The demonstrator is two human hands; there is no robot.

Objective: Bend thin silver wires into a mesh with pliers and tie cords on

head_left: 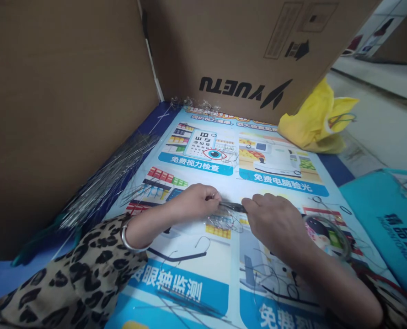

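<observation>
The left hand and right hand pinch a thin dark strip tight between their fingers, just above the poster, and it could slip out if 1 grip loosens.

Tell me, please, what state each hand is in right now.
Left hand: closed, pinching one end of the thin dark strip.
Right hand: closed, pinching the other end of it.

"YUETU", upside down, on cardboard box; "免费视力检查", "免费电脑验光" on poster.
</observation>
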